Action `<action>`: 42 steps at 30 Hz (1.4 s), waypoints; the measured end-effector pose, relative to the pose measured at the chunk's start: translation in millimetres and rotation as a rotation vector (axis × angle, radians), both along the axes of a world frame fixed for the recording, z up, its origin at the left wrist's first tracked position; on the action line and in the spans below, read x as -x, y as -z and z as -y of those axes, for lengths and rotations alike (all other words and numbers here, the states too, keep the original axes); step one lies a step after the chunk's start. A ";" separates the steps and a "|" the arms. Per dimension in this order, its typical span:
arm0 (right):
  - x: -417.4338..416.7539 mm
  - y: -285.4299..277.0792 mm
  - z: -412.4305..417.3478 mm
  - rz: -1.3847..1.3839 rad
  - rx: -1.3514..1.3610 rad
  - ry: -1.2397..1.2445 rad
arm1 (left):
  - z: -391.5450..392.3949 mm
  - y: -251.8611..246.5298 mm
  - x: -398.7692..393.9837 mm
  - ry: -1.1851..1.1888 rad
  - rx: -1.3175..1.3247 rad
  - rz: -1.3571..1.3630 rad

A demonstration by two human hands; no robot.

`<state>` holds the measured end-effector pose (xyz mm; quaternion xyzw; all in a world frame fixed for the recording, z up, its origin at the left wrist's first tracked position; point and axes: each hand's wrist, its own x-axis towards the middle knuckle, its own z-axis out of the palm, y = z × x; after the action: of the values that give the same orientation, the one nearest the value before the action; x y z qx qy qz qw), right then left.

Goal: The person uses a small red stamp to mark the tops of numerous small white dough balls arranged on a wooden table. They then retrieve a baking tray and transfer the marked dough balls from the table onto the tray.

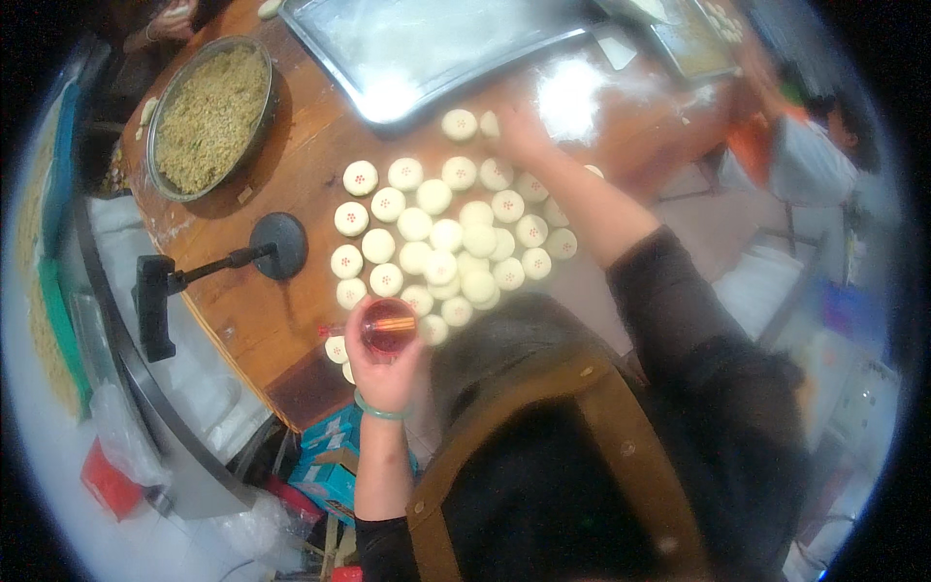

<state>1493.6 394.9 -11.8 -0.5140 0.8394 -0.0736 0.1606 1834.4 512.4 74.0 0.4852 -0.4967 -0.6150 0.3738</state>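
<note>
My left hand (387, 371) holds a small red cup (378, 349) upright, with thin sticks (396, 324) leaning in it. A green bangle (382, 412) circles that wrist. At the far side of the dough rounds, my right hand (521, 137) has its fingers on a pale dough round (489, 124), which it partly covers. Beside that piece lies a round with red dots (460, 125). Many more dotted rounds (361, 178) spread over the wooden table (313, 153). Toward the middle, plain rounds (478, 240) are heaped on one another, without visible dots.
A large metal tray (451, 44) dusted with flour lies beyond the rounds. At the left stands a metal bowl of crumbly filling (214, 116). A black stand with a round base (278, 246) rises near the table's edge. Another person's hand (171, 22) shows top left.
</note>
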 end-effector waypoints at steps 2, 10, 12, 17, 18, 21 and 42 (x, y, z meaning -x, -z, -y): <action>-8.6 -3.7 -10.3 0.038 0.256 -0.257 | -6.7 1.9 2.7 -0.037 0.002 0.012; -73.7 -16.8 -100.9 0.147 0.017 -0.943 | -23.7 -1.6 27.3 -0.090 -0.018 -0.044; -70.5 -15.7 -104.9 0.151 0.077 -0.912 | -26.8 -4.9 36.8 -0.083 0.015 0.058; -31.6 -21.2 -117.6 0.285 0.108 -0.644 | -30.7 -13.0 58.1 -0.078 -0.050 0.018; -14.1 -23.4 -124.3 0.302 0.243 -0.547 | -31.5 -14.6 61.5 -0.071 -0.070 0.020; 53.5 -23.2 -148.8 0.173 0.137 -0.124 | -33.4 -17.4 72.1 -0.033 -0.051 0.040; -134.2 -12.2 -93.3 0.332 0.022 -0.798 | -58.4 -21.6 48.7 -0.206 0.098 0.148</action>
<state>1627.9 488.2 0.4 -0.7812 0.5367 -0.0964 0.3039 1785.7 570.9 95.6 0.5588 -0.5000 -0.5110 0.4202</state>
